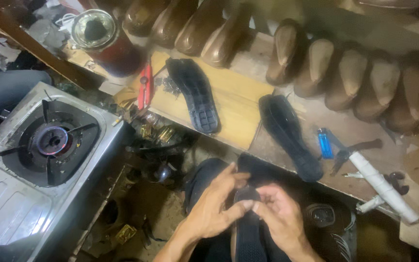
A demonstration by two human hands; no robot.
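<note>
A lit gas stove sits left of the hands, two black soles beyond. Left hand and right hand pinch a dark shoe between fingertips.

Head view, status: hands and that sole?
Left hand and right hand both pinch the black shoe sole at its tip, over the lap. Nothing between them.

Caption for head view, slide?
Both hands press a black shoe sole over the lap, beside a lit gas stove.
</note>
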